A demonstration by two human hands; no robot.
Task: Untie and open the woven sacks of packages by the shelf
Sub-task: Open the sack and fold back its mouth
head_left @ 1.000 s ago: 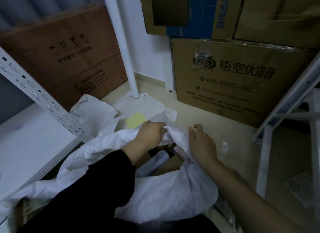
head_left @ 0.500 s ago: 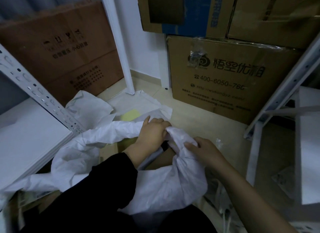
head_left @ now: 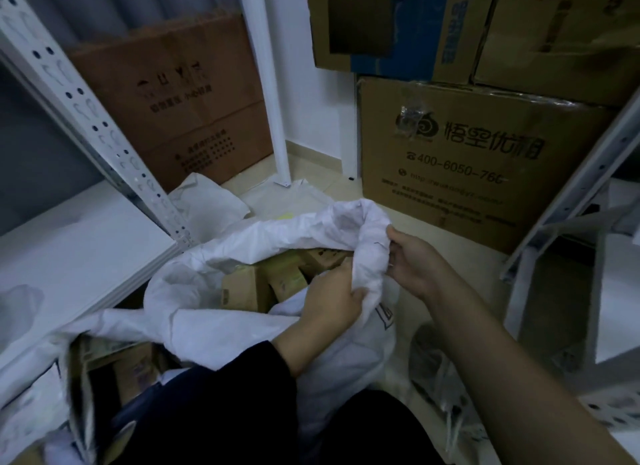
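Note:
A white woven sack (head_left: 221, 319) lies open on the floor in front of me, its mouth spread wide. Several small cardboard packages (head_left: 263, 281) show inside it. My left hand (head_left: 332, 298) grips a bunched fold of the sack's rim from inside the mouth. My right hand (head_left: 412, 260) pinches the same raised fold from the right side. The fold stands up between the two hands. A second sack opening with more brown packages (head_left: 128, 367) shows at the lower left, partly hidden by my dark sleeve.
A white metal shelf (head_left: 79, 257) with a perforated upright (head_left: 90, 118) stands at the left. Large cardboard boxes (head_left: 467, 160) are stacked behind, a brown carton (head_left: 180, 97) leans at the back left. Another shelf frame (head_left: 571, 205) stands at the right. Loose white sacking (head_left: 207, 201) lies on the floor.
The sack's mouth has been pulled wider, exposing the packages inside. Both hands have shifted right and lifted the bunched rim upward.

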